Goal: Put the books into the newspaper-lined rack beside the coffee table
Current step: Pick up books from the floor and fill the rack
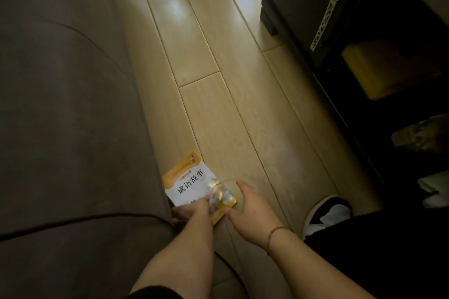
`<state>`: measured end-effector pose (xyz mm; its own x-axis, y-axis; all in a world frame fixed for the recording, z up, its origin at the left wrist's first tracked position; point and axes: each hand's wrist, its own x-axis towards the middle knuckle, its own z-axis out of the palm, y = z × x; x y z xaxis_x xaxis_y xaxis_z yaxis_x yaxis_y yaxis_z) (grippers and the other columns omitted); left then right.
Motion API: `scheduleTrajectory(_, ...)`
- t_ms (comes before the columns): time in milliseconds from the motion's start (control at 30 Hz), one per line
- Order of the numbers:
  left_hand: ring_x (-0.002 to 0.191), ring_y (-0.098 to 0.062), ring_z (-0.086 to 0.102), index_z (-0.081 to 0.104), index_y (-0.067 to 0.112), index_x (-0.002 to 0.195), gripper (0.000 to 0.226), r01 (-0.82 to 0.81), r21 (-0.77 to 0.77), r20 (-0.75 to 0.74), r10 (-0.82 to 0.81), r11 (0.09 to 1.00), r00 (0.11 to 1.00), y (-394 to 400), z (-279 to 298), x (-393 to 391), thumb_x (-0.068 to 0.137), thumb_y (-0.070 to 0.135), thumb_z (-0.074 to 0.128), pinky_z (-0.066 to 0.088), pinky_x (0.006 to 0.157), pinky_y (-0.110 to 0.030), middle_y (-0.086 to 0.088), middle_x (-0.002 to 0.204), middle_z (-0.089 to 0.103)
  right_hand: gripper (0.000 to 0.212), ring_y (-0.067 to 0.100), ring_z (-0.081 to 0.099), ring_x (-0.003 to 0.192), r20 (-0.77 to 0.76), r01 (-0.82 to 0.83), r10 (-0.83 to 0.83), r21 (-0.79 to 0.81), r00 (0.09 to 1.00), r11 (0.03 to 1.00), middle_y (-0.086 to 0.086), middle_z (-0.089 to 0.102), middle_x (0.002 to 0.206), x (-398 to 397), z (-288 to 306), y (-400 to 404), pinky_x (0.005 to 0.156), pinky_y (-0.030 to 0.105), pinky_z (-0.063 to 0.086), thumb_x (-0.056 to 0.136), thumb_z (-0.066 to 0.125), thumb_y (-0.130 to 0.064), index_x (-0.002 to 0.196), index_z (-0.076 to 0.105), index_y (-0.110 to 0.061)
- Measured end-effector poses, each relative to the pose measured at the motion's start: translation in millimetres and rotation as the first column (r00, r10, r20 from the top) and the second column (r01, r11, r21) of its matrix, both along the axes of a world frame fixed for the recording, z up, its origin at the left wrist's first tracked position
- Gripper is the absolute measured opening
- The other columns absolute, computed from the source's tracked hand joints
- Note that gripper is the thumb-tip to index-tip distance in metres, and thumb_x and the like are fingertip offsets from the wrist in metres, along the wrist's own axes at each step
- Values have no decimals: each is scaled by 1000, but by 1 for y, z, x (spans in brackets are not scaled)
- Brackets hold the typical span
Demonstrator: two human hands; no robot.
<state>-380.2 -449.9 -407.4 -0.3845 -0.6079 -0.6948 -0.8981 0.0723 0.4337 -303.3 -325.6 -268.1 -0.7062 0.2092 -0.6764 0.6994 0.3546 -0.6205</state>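
A thin book (192, 181) with a yellow-and-white cover and black characters lies on the wooden floor, right against the base of the sofa. My left hand (194, 209) rests on the book's near edge, fingers curled over it and partly tucked under the sofa's edge. My right hand (247, 206) is beside the book's right corner, fingers spread, thumb touching the corner. A thin bracelet circles my right wrist. The rack is not in view.
A grey-brown sofa (68, 116) fills the left side. A dark low table or cabinet (364, 31) with shelves stands at right, holding a yellow box (381, 68) and crumpled items. My shoe (325, 211) is on the floor at lower right. Light wooden floor (218, 56) runs between.
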Motion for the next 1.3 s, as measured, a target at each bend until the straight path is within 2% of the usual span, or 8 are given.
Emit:
scheduleTrajectory(133, 105, -40, 64, 42, 6, 133, 53, -173, 162, -115, 193, 972, 975, 42, 59, 4, 84, -15, 49, 56, 84, -51, -22, 129, 58, 62, 21, 41, 133, 41, 188, -190, 55, 981, 981, 5, 41, 147, 2, 0, 13, 104, 27, 34, 89, 61, -27, 144, 37, -15)
scheduleTrajectory(333, 85, -20, 63, 56, 11, 116, 30, 168, 365, -413, -3, 916, 911, 99, 150, 18, 93, -8, 55, 51, 69, -30, -15, 119, 66, 51, 32, 46, 125, -97, 524, -518, 252, 850, 814, 10, 54, 131, 1, 27, 52, 104, 39, 39, 82, 64, -44, 124, 54, -18)
scheduleTrajectory(533, 88, -13, 72, 58, 22, 115, 32, 602, 526, -711, -77, 601, 699, 127, 269, 24, 94, -2, 55, 59, 67, -27, 5, 101, 74, 19, 19, 68, 93, -373, 538, -477, 72, 796, 840, -1, 72, 98, -4, 178, 136, 87, 42, 56, 79, 72, -23, 96, 69, -16)
scheduleTrajectory(667, 95, -24, 72, 58, 12, 118, 34, 809, 521, -833, -46, 272, 551, 167, 349, 61, 85, 9, 62, 61, 78, -37, -7, 107, 74, 10, 8, 71, 77, -619, 563, -417, 50, 666, 825, -4, 73, 84, 80, 291, 177, 71, 28, 60, 87, 69, -13, 84, 67, -22)
scheduleTrajectory(867, 97, -27, 71, 66, 13, 108, 20, 948, 296, -950, -144, -118, 278, 265, 409, 175, 89, 14, 60, 58, 80, -37, -8, 103, 75, 8, 4, 69, 81, -832, 821, -410, 90, 372, 563, -5, 71, 87, 248, 357, 199, 71, 23, 58, 91, 63, -8, 93, 63, -16)
scheduleTrajectory(1067, 97, -28, 71, 62, 15, 111, 16, 913, 55, -990, -143, -405, -4, 334, 463, 298, 96, 10, 57, 58, 82, -48, -10, 105, 73, 48, -7, 57, 95, -828, 882, -324, 378, 457, 281, -28, 55, 100, 385, 386, 199, 82, 11, 49, 87, 70, -24, 119, 36, -35)
scheduleTrajectory(1167, 93, -14, 71, 60, 22, 105, 15, 840, -120, -979, -78, -529, -189, 367, 495, 353, 95, 10, 58, 60, 73, -27, 1, 99, 72, 56, 11, 59, 84, -735, 759, -330, 646, 592, -76, -15, 54, 95, 451, 402, 205, 71, 31, 53, 87, 66, -41, 127, 28, -32)
scheduleTrajectory(1300, 86, 6, 61, 64, 22, 112, 23, 716, -435, -855, 2, -546, -518, 420, 536, 408, 91, 15, 66, 52, 69, -8, 19, 96, 64, 52, 19, 62, 63, -683, 571, -382, 731, 623, -374, -6, 60, 79, 518, 426, 224, 50, 32, 51, 87, 64, -45, 123, 33, -23)
